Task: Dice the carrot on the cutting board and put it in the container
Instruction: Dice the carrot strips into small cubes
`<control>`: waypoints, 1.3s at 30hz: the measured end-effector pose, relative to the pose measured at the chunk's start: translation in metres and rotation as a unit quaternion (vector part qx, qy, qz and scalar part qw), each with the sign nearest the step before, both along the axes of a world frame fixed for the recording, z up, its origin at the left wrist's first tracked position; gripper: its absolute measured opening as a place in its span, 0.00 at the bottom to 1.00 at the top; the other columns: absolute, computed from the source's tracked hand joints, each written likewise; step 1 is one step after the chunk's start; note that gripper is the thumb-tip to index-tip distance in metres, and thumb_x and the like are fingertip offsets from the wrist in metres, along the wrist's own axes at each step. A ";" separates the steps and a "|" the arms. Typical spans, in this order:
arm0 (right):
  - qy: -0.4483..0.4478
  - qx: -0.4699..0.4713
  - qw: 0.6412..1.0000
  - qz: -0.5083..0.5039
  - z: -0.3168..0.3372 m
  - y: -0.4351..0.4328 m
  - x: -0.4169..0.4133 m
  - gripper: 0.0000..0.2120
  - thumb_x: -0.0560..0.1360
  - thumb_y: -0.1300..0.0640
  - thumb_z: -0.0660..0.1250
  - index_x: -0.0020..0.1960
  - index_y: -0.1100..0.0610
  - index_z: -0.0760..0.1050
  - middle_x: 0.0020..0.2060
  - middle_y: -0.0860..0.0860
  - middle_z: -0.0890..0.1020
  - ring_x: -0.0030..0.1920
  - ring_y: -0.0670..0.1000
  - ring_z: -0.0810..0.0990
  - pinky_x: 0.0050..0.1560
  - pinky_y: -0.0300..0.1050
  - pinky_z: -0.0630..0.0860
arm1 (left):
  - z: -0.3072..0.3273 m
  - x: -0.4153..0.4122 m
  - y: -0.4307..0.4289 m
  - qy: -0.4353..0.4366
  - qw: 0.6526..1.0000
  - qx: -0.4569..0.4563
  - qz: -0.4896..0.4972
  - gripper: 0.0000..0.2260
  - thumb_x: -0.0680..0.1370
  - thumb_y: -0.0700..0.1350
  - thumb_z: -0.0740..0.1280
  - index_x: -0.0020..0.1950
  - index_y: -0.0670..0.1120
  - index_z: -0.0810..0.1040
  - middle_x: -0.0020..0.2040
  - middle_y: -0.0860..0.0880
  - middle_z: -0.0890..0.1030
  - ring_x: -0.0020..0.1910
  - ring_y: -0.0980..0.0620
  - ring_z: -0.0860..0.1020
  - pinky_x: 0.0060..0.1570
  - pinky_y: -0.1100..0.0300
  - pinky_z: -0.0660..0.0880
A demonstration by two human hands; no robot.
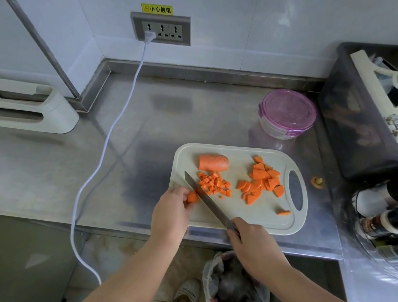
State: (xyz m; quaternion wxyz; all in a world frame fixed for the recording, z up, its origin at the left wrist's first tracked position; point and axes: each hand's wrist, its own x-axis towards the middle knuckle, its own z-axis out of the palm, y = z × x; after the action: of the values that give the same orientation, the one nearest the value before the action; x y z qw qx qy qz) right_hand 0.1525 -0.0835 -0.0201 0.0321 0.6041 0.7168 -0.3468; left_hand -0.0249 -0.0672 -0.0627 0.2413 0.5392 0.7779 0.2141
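Currently left hand (171, 211) pinches a carrot piece (192, 197) on the cutting board (254, 222); right hand (253, 245) grips the knife (208, 202). Carrot's stiff, round, likely rolls — hold flat-side down, fingertips back. Container (286, 114) lidded, behind.

Pretty clearly a kitchen. There's a steel counter (197, 120) mid-frame, cutting board (259, 221) on it, sauce bottles (392, 221) far right.

Cutting board (247, 216) on counter (158, 124), container (287, 114) behind it, carrot chunk (213, 162) back-left on board — dice (214, 182) before it, slices (262, 182) right.
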 end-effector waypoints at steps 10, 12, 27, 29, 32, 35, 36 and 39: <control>-0.004 0.011 1.000 0.005 0.000 -0.005 -0.001 0.12 0.83 0.51 0.53 0.59 0.53 0.72 0.44 0.46 0.75 0.42 0.47 0.76 0.41 0.38 0.74 | 0.003 0.001 0.005 -0.010 1.000 0.011 0.019 0.02 0.75 0.44 0.69 0.47 0.47 0.79 0.42 0.52 0.77 0.40 0.52 0.77 0.37 0.61 0.72; -0.008 0.010 1.000 0.006 -0.001 -0.005 -0.001 0.12 0.83 0.51 0.53 0.60 0.53 0.71 0.44 0.46 0.75 0.41 0.46 0.76 0.40 0.36 0.73 | 0.003 0.001 0.005 -0.006 1.000 0.010 0.008 0.03 0.75 0.45 0.69 0.47 0.47 0.79 0.42 0.52 0.76 0.40 0.51 0.77 0.38 0.61 0.72; -0.032 0.009 0.998 0.051 -0.001 -0.019 -0.006 0.13 0.83 0.49 0.54 0.63 0.51 0.68 0.52 0.50 0.80 0.47 0.50 0.82 0.48 0.45 0.81 | 0.004 0.003 0.006 0.006 0.999 0.002 0.044 0.06 0.77 0.42 0.66 0.52 0.44 0.80 0.46 0.49 0.74 0.38 0.55 0.72 0.37 0.66 0.69; -0.033 0.012 0.998 0.049 -0.001 -0.018 -0.005 0.13 0.83 0.49 0.54 0.64 0.51 0.68 0.52 0.49 0.80 0.47 0.49 0.81 0.49 0.46 0.81 | 0.005 0.002 0.006 0.002 0.999 -0.001 0.045 0.05 0.77 0.42 0.66 0.51 0.45 0.79 0.45 0.50 0.74 0.36 0.55 0.71 0.31 0.69 0.65; -0.035 0.014 0.998 0.045 0.000 -0.012 -0.001 0.12 0.83 0.51 0.53 0.63 0.53 0.69 0.51 0.51 0.80 0.46 0.51 0.81 0.48 0.46 0.81 | 0.004 0.000 0.008 0.001 0.999 -0.007 0.039 0.05 0.77 0.44 0.67 0.50 0.45 0.80 0.46 0.49 0.76 0.37 0.55 0.72 0.32 0.68 0.66; -0.029 0.018 0.999 0.028 0.000 -0.008 0.002 0.11 0.83 0.52 0.53 0.61 0.53 0.70 0.48 0.51 0.80 0.44 0.51 0.81 0.47 0.47 0.81 | 0.005 -0.004 0.011 0.000 1.000 -0.025 0.013 0.07 0.77 0.44 0.67 0.53 0.46 0.79 0.50 0.49 0.76 0.44 0.53 0.75 0.42 0.61 0.73; -0.028 0.017 0.999 0.024 0.000 -0.007 0.003 0.11 0.83 0.52 0.53 0.60 0.53 0.70 0.48 0.50 0.80 0.43 0.51 0.80 0.46 0.46 0.81 | 0.006 -0.005 0.013 0.000 0.999 -0.033 -0.004 0.07 0.77 0.44 0.67 0.54 0.47 0.79 0.51 0.50 0.76 0.46 0.52 0.76 0.45 0.59 0.74; -0.023 0.012 0.999 0.019 0.000 -0.007 0.003 0.11 0.83 0.52 0.53 0.61 0.52 0.70 0.48 0.49 0.79 0.43 0.50 0.80 0.46 0.44 0.81 | 0.007 -0.011 0.015 0.012 0.995 -0.066 -0.070 0.10 0.77 0.43 0.67 0.58 0.49 0.78 0.55 0.51 0.77 0.52 0.51 0.77 0.49 0.58 0.75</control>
State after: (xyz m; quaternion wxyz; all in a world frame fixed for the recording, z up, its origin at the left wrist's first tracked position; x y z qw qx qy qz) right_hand 0.1558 -0.0905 -0.0200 0.0482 0.5984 0.7314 -0.3235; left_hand -0.0356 -0.0521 -0.0559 0.2813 0.5775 0.7539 0.1380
